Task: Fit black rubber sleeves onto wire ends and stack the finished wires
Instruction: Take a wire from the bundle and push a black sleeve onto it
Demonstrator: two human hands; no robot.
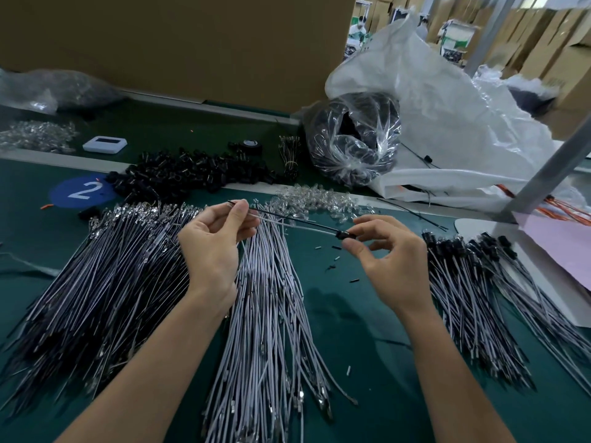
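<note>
Grey wire (pixel 300 226) hung above the green desk (pixel 367 314), the fingers of my left hand (pixel 217 241) pinching one end and those of my right hand (pixel 395 262) pinching the black rubber sleeve (pixel 345 234) on the other.

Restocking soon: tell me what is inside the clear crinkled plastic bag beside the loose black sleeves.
The clear crinkled plastic bag holds a black mass; creases and glare hide what the pieces are.

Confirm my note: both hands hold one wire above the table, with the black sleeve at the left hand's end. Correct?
One error: the head view shows the black sleeve at the end of the wire pinched by the right hand, not the left hand. Both hands do hold it above the table.
</note>
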